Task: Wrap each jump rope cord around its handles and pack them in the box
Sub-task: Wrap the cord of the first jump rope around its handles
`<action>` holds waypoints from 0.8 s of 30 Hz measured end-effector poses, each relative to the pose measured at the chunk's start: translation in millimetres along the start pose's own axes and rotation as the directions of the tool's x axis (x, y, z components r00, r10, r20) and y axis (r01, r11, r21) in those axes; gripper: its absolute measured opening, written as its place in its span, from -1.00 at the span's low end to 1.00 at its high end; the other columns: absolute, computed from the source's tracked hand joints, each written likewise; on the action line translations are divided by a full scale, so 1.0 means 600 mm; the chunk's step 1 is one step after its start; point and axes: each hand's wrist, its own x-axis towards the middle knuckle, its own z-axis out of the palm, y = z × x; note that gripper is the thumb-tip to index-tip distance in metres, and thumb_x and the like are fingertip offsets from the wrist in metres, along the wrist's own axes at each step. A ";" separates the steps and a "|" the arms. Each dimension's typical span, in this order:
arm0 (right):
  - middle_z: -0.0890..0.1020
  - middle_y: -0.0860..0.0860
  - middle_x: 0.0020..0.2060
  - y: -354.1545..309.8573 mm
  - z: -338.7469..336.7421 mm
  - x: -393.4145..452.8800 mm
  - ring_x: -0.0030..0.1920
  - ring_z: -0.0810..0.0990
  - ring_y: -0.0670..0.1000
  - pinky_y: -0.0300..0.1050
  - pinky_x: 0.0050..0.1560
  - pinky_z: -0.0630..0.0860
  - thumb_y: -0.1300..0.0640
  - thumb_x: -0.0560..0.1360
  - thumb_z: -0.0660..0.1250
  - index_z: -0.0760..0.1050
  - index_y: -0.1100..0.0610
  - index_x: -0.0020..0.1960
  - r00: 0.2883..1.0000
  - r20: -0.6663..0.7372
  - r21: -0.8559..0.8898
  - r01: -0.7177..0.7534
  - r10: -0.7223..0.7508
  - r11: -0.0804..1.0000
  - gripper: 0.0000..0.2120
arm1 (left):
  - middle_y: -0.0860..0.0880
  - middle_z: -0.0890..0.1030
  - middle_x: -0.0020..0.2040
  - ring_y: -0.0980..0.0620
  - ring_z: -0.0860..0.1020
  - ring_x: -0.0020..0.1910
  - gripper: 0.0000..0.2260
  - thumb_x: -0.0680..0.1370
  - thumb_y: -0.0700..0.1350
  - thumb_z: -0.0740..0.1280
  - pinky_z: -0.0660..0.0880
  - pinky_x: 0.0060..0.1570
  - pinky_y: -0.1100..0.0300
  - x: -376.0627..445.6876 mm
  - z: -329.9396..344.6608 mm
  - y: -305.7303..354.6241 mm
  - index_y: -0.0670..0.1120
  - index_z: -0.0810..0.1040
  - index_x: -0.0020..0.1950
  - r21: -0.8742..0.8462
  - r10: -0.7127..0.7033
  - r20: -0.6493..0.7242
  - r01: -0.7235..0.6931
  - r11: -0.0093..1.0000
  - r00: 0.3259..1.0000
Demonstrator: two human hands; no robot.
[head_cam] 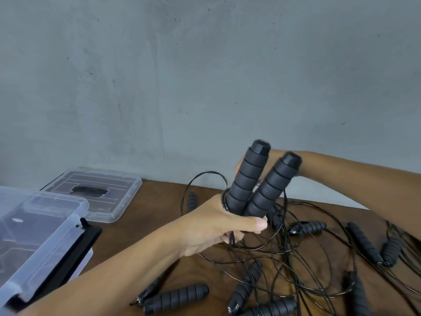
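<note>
The table (159, 197) was pretty cluttered: a tangle of loose cords (296, 247) and spare handles (177, 297) covered its right and near side, right under both arms. The clear plastic box (34, 236) sat at the left edge, with its lid (98, 192) lying flat just behind it near the wall (205, 65). The left hand (218, 226) was clamped around the bottom ends of a pair of handles (255, 185), held upright above the mess, with cord wound round their base. The right hand (239, 166) was mostly hidden behind those handles, so its grip couldn't be made out. Some bare tabletop showed between box and tangle.
</note>
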 end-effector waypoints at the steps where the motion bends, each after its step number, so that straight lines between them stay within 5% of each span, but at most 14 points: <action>1: 0.65 0.19 -0.21 0.005 0.004 -0.008 -0.26 0.57 0.04 -0.03 -0.11 0.57 0.26 0.52 0.30 0.58 0.29 -0.15 1.000 -0.025 0.042 -0.007 0.008 0.999 -0.86 | -0.06 0.59 -0.09 0.11 0.38 -0.30 -0.80 0.58 -0.18 0.50 0.23 -0.18 0.14 0.000 -0.003 -0.002 -0.15 0.64 0.20 -0.059 0.013 -0.008 -0.013 0.998 1.000; 5: 0.53 -0.13 -0.46 0.008 0.034 -0.032 -0.40 0.40 -0.14 -0.28 -0.29 0.37 0.29 0.55 0.41 0.57 -0.06 -0.40 0.986 -0.156 0.172 -0.037 0.065 0.984 -0.59 | -0.05 0.59 -0.11 0.11 0.31 -0.32 -0.85 0.56 -0.12 0.50 0.02 -0.12 0.03 0.008 -0.020 -0.019 -0.06 0.70 0.13 -0.235 0.004 -0.115 -0.031 0.971 0.993; 9: 0.60 -0.22 -0.43 0.001 0.073 -0.048 -0.41 0.47 -0.22 -0.42 -0.30 0.35 0.18 0.57 0.45 0.66 0.08 -0.19 0.942 -0.305 0.242 -0.063 0.138 0.968 -0.84 | -0.09 0.58 -0.10 0.13 0.34 -0.35 -0.74 0.57 -0.12 0.51 0.13 -0.26 0.21 0.019 -0.028 -0.038 -0.09 0.65 0.26 -0.344 -0.016 -0.189 -0.051 0.937 0.982; 12: 0.68 -0.28 -0.27 -0.001 0.114 -0.054 -0.20 0.61 -0.34 -0.48 -0.12 0.41 0.12 0.58 0.43 0.64 -0.09 -0.11 0.888 -0.425 0.178 -0.108 0.176 0.978 -0.86 | -0.12 0.59 -0.10 0.13 0.40 -0.37 -0.52 0.54 -0.12 0.53 0.29 -0.34 0.30 0.028 -0.027 -0.055 -0.20 0.52 0.42 -0.444 -0.052 -0.235 -0.060 0.894 0.971; 15: 0.72 -0.24 -0.07 0.003 0.147 -0.055 0.04 0.62 -0.33 -0.46 0.14 0.43 0.08 0.60 0.41 0.67 -0.13 0.02 0.853 -0.480 0.151 -0.152 0.207 0.977 -0.88 | -0.13 0.58 -0.10 0.12 0.37 -0.37 -0.68 0.56 -0.14 0.51 0.27 -0.32 0.30 0.030 -0.026 -0.065 -0.15 0.63 0.30 -0.519 -0.056 -0.231 -0.075 0.851 0.971; 24: 0.70 -0.25 -0.17 -0.015 0.162 -0.081 0.02 0.55 -0.39 -0.53 0.00 0.42 0.06 0.62 0.36 0.66 -0.08 0.08 0.787 -0.554 0.072 -0.281 0.273 0.957 -0.88 | -0.12 0.55 -0.11 0.09 0.45 -0.42 -0.77 0.53 -0.08 0.51 0.40 -0.39 0.31 0.033 -0.054 -0.073 -0.09 0.62 0.14 -0.709 -0.114 -0.317 -0.155 0.688 0.941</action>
